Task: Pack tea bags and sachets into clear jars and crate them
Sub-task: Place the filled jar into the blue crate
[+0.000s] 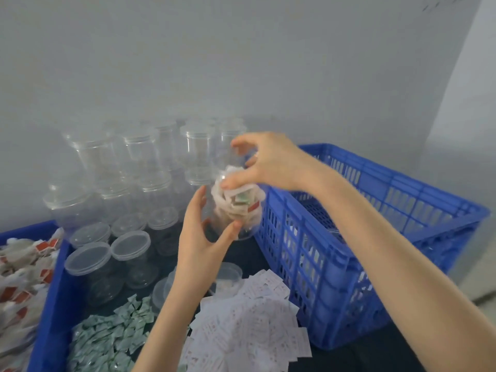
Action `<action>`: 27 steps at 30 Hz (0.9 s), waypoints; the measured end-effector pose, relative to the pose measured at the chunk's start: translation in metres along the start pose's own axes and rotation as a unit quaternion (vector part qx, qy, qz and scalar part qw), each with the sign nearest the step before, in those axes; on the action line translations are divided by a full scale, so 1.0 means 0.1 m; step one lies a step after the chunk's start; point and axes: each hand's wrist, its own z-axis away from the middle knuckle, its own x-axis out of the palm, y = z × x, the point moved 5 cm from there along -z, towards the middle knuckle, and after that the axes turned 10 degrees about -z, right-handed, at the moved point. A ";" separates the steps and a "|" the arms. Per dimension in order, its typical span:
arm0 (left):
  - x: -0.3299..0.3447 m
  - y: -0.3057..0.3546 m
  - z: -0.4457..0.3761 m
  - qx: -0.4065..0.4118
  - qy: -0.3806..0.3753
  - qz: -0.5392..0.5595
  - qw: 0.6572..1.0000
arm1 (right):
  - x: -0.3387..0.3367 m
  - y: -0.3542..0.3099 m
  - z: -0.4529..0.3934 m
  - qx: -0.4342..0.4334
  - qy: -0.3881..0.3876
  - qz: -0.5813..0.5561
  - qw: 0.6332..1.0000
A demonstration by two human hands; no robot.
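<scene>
A clear jar [237, 210] stuffed with tea bags and sachets is in the air above the dark table, tilted a little. My left hand [198, 237] grips its lower side, thumb across the front. My right hand [268, 162] is over the jar's mouth, fingers curled round a clear lid [236, 159] that is hard to make out. The blue crate [375, 183] stands just right of the jar, and pale jar shapes show through its front wall.
Several empty lidded clear jars [134, 157] are stacked against the wall at the back left. A blue tray [53, 304] of red-and-white tea bags [24, 277] lies far left. Piles of green sachets [112, 336] and white sachets [249, 323] lie in front.
</scene>
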 end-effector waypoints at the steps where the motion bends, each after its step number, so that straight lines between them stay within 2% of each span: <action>1: 0.01 0.01 -0.01 0.001 -0.003 -0.005 1.000 | -0.11 -0.05 -0.02 -0.003 0.004 -0.015 1.000; 4: 0.11 -0.03 -0.06 -0.023 -0.031 0.001 0.999 | -0.40 -0.07 -0.09 -0.001 0.033 -0.046 0.998; 7: 0.24 -0.12 -0.06 -0.028 -0.061 -0.038 0.997 | -0.66 0.09 -0.20 0.019 0.073 -0.057 0.996; 11: 0.39 -0.28 0.05 -0.033 -0.122 -0.061 0.990 | -1.02 0.54 -0.34 0.067 0.155 -0.037 0.985; 15: 0.48 -0.43 0.13 -0.040 -0.143 -0.064 0.987 | -1.27 1.07 -0.47 0.125 0.205 0.003 0.971; 21: 0.56 -0.62 0.19 -0.063 -0.163 -0.072 0.982 | -1.08 1.84 -0.70 0.244 0.163 0.083 0.952; 25: 0.54 -0.77 0.22 -0.070 -0.191 -0.086 0.975 | -0.98 2.29 -0.72 0.287 0.194 0.113 0.931; 27: 0.52 -0.85 0.23 -0.079 -0.194 -0.087 0.974 | -0.88 2.48 -0.68 0.305 0.182 0.134 0.925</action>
